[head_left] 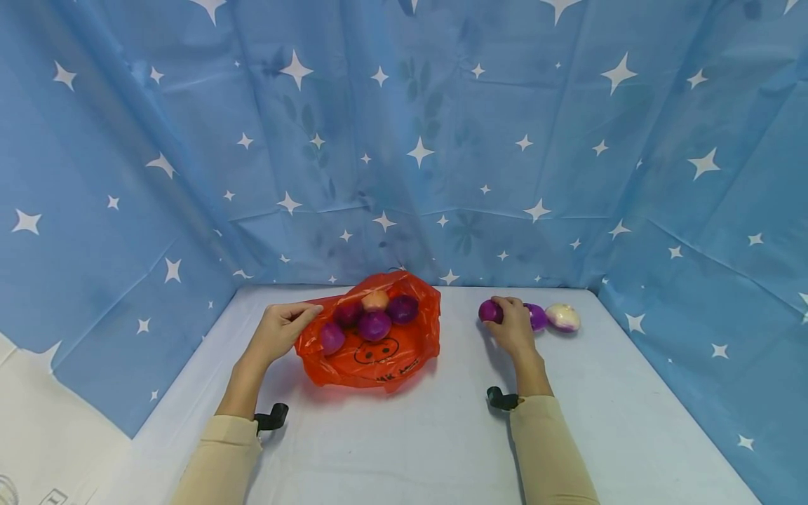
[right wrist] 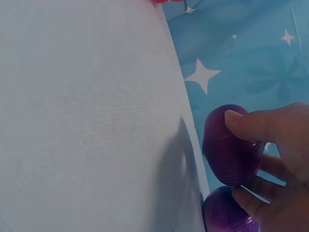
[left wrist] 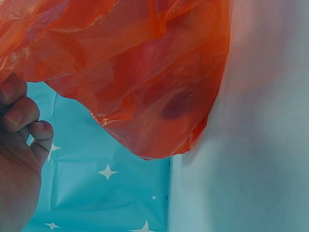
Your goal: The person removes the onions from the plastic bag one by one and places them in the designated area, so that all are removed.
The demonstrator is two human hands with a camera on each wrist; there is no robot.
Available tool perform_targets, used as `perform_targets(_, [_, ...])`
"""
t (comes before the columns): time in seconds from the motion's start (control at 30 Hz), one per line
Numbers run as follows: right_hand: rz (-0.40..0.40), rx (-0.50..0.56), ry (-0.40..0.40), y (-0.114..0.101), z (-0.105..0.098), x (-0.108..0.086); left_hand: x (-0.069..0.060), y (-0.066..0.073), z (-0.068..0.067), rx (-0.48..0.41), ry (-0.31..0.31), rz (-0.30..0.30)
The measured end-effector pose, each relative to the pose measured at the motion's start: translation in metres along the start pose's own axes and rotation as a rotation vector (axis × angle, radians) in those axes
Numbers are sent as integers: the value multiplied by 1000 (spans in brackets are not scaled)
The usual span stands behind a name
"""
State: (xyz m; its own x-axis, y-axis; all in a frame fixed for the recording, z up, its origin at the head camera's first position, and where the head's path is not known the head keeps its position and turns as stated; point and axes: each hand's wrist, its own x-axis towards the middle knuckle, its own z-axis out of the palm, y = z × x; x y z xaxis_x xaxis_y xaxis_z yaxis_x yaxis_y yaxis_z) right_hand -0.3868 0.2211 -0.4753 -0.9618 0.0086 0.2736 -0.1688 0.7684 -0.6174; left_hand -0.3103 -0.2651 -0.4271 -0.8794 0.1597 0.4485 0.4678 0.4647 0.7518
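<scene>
On the left of the table, a red plastic bag lies with its mouth spread. Several purple onions and an orange-coloured round piece show inside it. My left hand pinches the bag's left rim between thumb and fingers; in the left wrist view the bag wall hides its contents. Over to the right, my right hand grips a purple onion with thumb and fingers. Just beneath it in the right wrist view is another purple onion, close to the fingers.
A white-and-purple round vegetable lies on the table right of the second purple onion. The white-covered table is bounded at the back and sides by a blue star-patterned curtain.
</scene>
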Motion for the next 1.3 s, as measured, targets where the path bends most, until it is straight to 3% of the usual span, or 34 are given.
perform_targets(0.6, [15, -80, -25, 2, 2, 0, 0, 0, 0, 1, -4, 1])
perform_targets(1.3, [28, -87, -60, 0, -1, -1, 0, 0, 0, -6, -3, -6])
